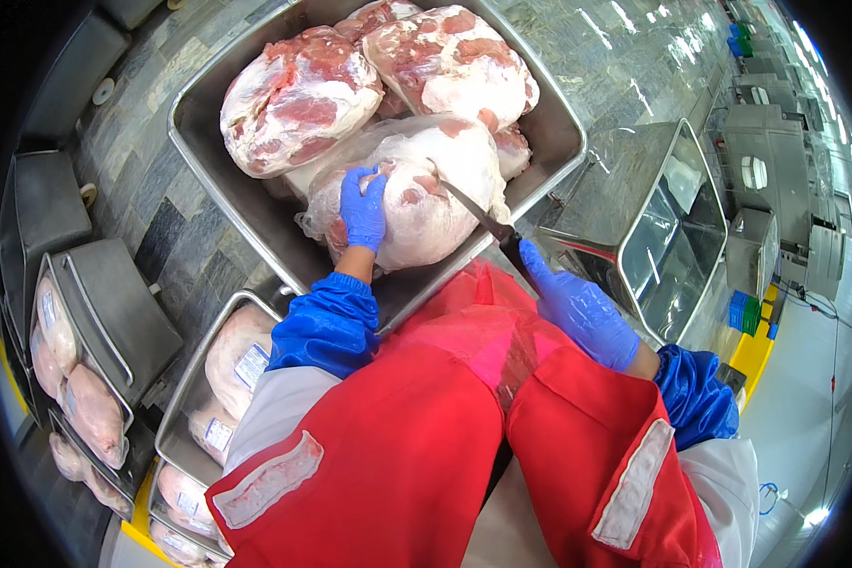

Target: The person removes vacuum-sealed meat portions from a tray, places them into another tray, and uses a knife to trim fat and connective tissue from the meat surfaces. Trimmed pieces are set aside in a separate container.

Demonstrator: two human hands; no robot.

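Note:
A large pale piece of meat (435,222) with red patches lies at the near side of a metal tub (246,222), clear plastic film (324,225) clinging to its left part. My left hand (363,208), in a blue glove, has its fingers curled against the film-covered side of this piece. In my right hand (582,308), also gloved in blue, is a knife (478,210) with a dark handle, held just outside the tub's near right rim. The blade points up and left over the meat, its tip at a gap in the pale surface.
More meat pieces (298,99) fill the far part of the tub. At right stands another metal bin (672,237). Lower left are trays (194,417) of wrapped, labelled meat (241,355) and grey wheeled bins (114,303). A red apron (388,454) covers my front.

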